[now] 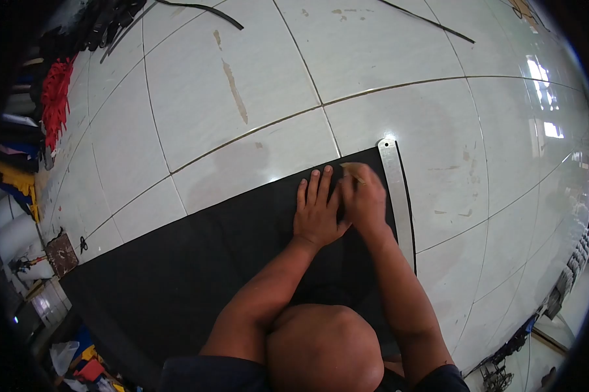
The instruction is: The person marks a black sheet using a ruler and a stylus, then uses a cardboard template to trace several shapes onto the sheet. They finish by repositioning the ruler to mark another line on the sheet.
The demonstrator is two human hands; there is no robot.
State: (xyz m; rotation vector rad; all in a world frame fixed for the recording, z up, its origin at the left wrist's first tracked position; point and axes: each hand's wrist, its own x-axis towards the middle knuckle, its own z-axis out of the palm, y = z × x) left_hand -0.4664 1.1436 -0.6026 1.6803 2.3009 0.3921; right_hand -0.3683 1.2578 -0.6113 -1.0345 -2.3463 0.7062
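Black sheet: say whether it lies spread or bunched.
Spread: the black sheet lies flat and wide across the tiled floor, its far edge straight, under the left hand. Hidden layers: cannot tell.

One head camera looks forward and down, near left hand (318,215) and right hand (366,198).

One black sheet (177,281), one ruler (399,196)

Matt cloth (157,294), shiny metal ruler (400,202), glossy floor tiles (399,124)
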